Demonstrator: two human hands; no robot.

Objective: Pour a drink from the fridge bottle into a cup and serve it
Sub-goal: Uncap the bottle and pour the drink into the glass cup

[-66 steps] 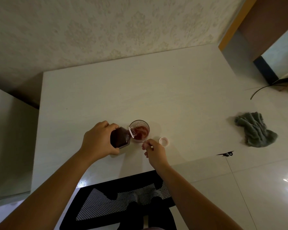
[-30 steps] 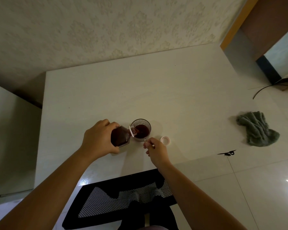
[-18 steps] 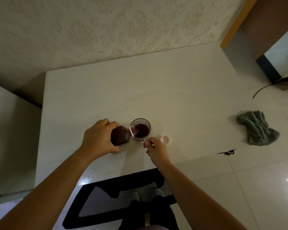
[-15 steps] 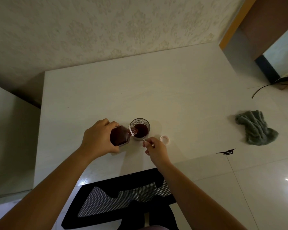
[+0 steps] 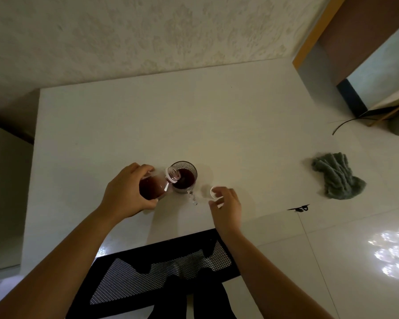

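Observation:
A clear glass cup [image 5: 186, 177] with a handle stands on the white table [image 5: 194, 116], holding dark red drink. My left hand [image 5: 127, 192] grips a clear bottle [image 5: 154, 189] of the same dark drink, just left of the cup. The bottle's open mouth leans over the cup's left rim, more upright than level. My right hand [image 5: 226, 208] is to the right of the cup's handle, fingers spread around the white bottle cap [image 5: 214, 192] on the table. I cannot tell whether the fingers touch the cap.
A black mesh chair back [image 5: 161, 275] sits against the table's near edge. A crumpled grey-green cloth [image 5: 339, 178] lies on the glossy floor to the right, with a small dark object [image 5: 300, 208] near it. A patterned wall runs behind the table.
My right hand has let go of the cup's handle and moved right to the cap. The bottle has tipped back toward upright. The cup holds more drink than before.

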